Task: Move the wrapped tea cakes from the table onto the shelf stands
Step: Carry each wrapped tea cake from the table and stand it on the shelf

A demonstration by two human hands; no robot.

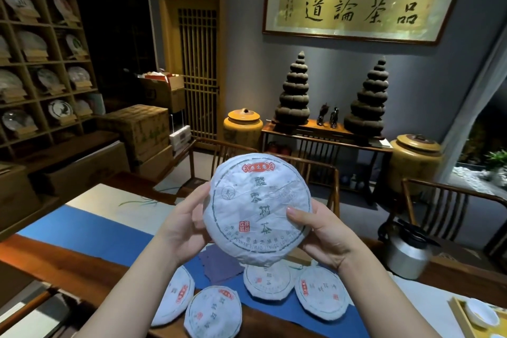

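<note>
Both hands hold one wrapped tea cake (259, 210) upright above the table (82, 263): left hand (186, 225) curled round its left rim, right hand (323, 233) gripping its right rim, thumb on the face. Four more cakes (321, 292) lie flat near the table's near edge, kettle (408, 252) toward its right edge.

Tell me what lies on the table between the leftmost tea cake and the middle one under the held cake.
In the head view, a folded purple cloth on the blue runner lies between the leftmost cake and the middle cake.
</note>
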